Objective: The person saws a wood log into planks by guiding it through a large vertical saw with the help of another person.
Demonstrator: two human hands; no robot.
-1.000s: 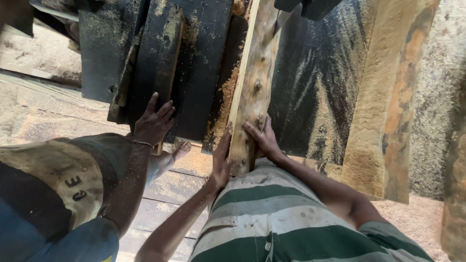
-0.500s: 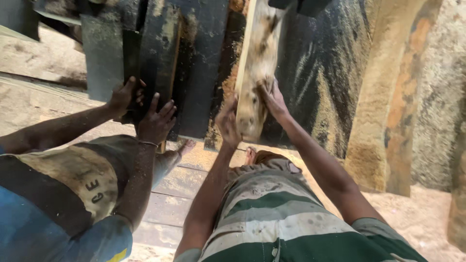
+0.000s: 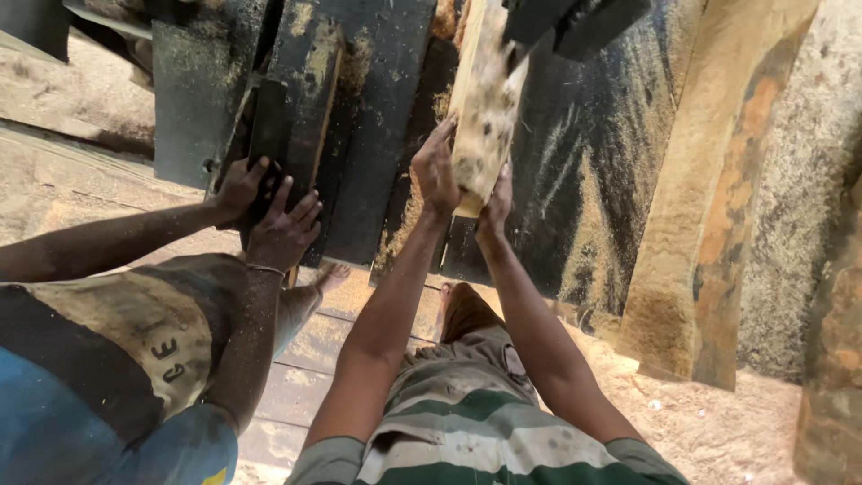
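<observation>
Seen from the head camera, the person's left hand [image 3: 437,171] and right hand [image 3: 496,202] gripped the near end of a pale plank [image 3: 483,99], one hand on each side, fingers wrapped against the wood and both arms stretched forward. The plank lay lengthwise on a dark, sawdust-strewn tabletop [image 3: 593,180], its far end running under a black part [image 3: 575,22] at the top of the frame. To the left, a co-worker's two hands [image 3: 269,211] pressed, fingers spread, on a dark board [image 3: 283,135] lying on the same tabletop, well apart from the plank. The co-worker's stained shorts [image 3: 117,332] filled the lower left corner. The person's striped shorts [image 3: 476,431] showed at the bottom edge, with a bare foot [image 3: 462,310] on the sawdust-covered floor [image 3: 718,422]. A thick timber slab [image 3: 718,198] leaned at the right, just beside the tabletop.
</observation>
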